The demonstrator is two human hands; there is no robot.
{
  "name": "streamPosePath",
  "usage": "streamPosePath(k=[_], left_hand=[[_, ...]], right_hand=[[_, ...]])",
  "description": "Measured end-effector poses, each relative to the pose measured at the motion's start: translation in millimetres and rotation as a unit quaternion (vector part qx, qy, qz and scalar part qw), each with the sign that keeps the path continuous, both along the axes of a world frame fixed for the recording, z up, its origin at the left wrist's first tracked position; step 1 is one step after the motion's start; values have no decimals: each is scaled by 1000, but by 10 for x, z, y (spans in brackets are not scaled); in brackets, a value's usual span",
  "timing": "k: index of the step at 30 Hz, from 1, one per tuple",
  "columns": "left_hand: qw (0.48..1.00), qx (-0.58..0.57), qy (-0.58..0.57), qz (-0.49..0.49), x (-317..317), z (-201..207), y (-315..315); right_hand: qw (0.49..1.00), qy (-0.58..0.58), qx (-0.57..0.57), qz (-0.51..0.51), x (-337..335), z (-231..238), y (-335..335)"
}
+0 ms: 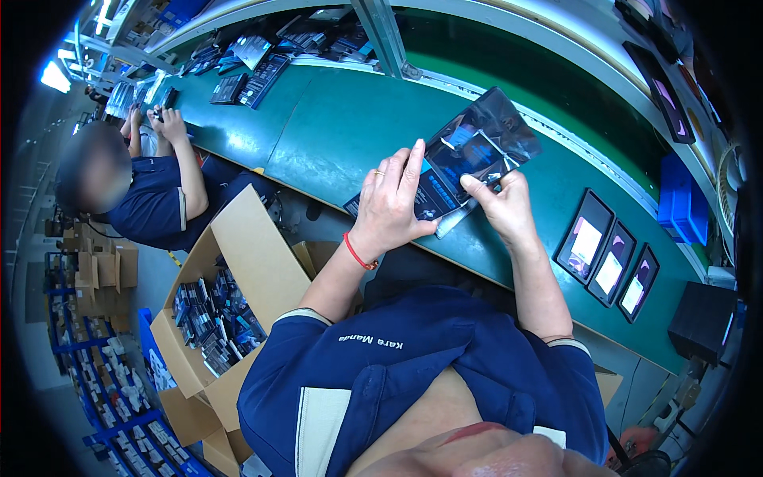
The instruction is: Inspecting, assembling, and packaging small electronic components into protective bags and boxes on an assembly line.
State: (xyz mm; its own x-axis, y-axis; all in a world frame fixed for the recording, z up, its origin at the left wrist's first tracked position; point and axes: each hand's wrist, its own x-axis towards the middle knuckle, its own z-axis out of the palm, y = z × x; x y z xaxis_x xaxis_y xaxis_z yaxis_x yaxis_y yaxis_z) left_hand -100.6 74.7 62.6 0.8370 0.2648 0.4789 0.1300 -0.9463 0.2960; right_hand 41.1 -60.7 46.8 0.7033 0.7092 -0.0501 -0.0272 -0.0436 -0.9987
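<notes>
A flat black retail package [461,168] with blue print and a glossy, partly clear plastic bag end [499,119] lies at a slant over the green bench's near edge. My left hand [389,199], with a ring and a red cord bracelet, holds its left side, fingers stretched over the top and thumb along the lower edge. My right hand [507,208] pinches the right edge of the package between thumb and bent fingers, by a silvery strip. What lies under my fingers is hidden.
Three dark tablet-like devices [610,262] with lit screens lie on the green bench [318,119] at right, near a blue bin [682,199] and a black box [701,322]. Packages [262,79] pile up far left. An open carton [258,246] of packages stands near a seated co-worker [151,191].
</notes>
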Motion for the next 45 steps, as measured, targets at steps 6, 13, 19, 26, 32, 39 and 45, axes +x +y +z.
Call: streamPosePath(k=[6, 13, 19, 26, 32, 39, 45], left_hand=[[1000, -16, 13, 18, 45, -37, -72], [997, -68, 33, -4, 61, -52, -117], [994, -102, 26, -37, 50, -114, -51], [992, -114, -7, -46, 111, -47, -84], [988, -133, -54, -58, 160, -76, -103], [986, -115, -89, -77, 165, -70, -35], [997, -44, -29, -63, 87, -153, 14]], right_hand=[[999, -12, 37, -24, 32, -207, 15], [980, 5, 158, -121, 363, 120, 7], [969, -218, 23, -112, 151, 339, -143], [990, -137, -16, -18, 86, 209, -26], [906, -399, 71, -122, -214, 169, -4], [889, -451, 71, -13, -178, 103, -120], [949, -299, 86, 48, -201, -115, -106]])
